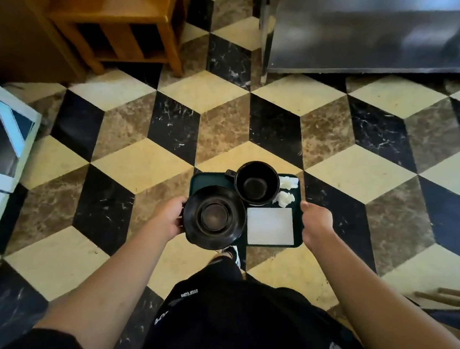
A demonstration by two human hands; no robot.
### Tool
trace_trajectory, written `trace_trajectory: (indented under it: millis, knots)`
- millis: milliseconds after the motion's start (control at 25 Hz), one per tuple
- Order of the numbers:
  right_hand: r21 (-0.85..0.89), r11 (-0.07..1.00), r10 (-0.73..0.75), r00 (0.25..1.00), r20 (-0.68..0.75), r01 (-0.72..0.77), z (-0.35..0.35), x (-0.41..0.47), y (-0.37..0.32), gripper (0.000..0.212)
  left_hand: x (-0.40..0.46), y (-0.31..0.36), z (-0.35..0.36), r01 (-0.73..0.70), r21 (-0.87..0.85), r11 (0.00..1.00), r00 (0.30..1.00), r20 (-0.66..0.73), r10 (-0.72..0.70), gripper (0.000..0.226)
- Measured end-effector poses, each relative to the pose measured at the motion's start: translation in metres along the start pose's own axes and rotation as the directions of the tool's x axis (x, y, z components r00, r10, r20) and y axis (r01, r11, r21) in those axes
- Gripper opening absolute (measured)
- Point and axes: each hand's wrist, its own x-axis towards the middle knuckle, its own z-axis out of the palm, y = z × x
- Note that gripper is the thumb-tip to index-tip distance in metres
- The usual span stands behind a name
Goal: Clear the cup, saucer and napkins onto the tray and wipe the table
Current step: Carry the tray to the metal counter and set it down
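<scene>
**Carrying the Loaded Tray: Handling Notes**

We hold the dark green tray (297,242) level above the tiled floor (143,163), one hand on each short edge. The left hand (168,214) grips the left rim, its fingers mostly hidden under the saucer; the right hand (316,218) is curled round the right rim. Both hands are occupied with the tray alone.

Load layout:
- The black saucer (214,217) sits at the near left and overhangs the tray edge.
- The black cup (256,184) stands upright at the far side, touching the saucer, handle pointing left.
- Two crumpled napkins (285,198) lie just beside the cup, at the far right corner.
- A flat white napkin (271,225) lies at the near right.

Handling judgement: the crockery appears to be glazed ceramic, so we treat it as heavy, rigid, breakable and prone to slide on a smooth tray. The overhanging saucer is the likeliest item to slip. The napkins are light and could lift off with quick movement.

We recommend keeping the grip at mid-edge on both sides and keeping the tray flat. The clearing step looks complete; the table itself is not in view.
</scene>
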Motion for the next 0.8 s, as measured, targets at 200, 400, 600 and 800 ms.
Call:
trace_trajectory:
  millis: [200,400,600,800]
  knots:
    - [0.196,0.975,0.125,0.989,-0.081,-0.108,0.035,0.040,-0.063,0.018,0.046,0.092,0.023,-0.010,0.043,0.999,0.999,0.045,0.008,0.021]
    - [0.240,0.967,0.122,0.984,-0.128,-0.089,0.060,0.071,-0.123,0.023,0.091,0.179,0.043,-0.021,0.039,0.999,0.999,0.050,0.019,0.014]
    - [0.307,0.946,0.158,0.974,-0.163,-0.102,0.070,0.111,-0.172,0.023,0.120,0.239,0.076,0.011,0.039,0.999,0.997,0.082,-0.014,0.010]
    - [0.235,0.967,0.141,0.977,-0.162,-0.100,0.071,0.166,-0.224,0.021,0.154,0.295,0.118,0.022,0.078,0.997,0.996,0.084,-0.029,0.017]
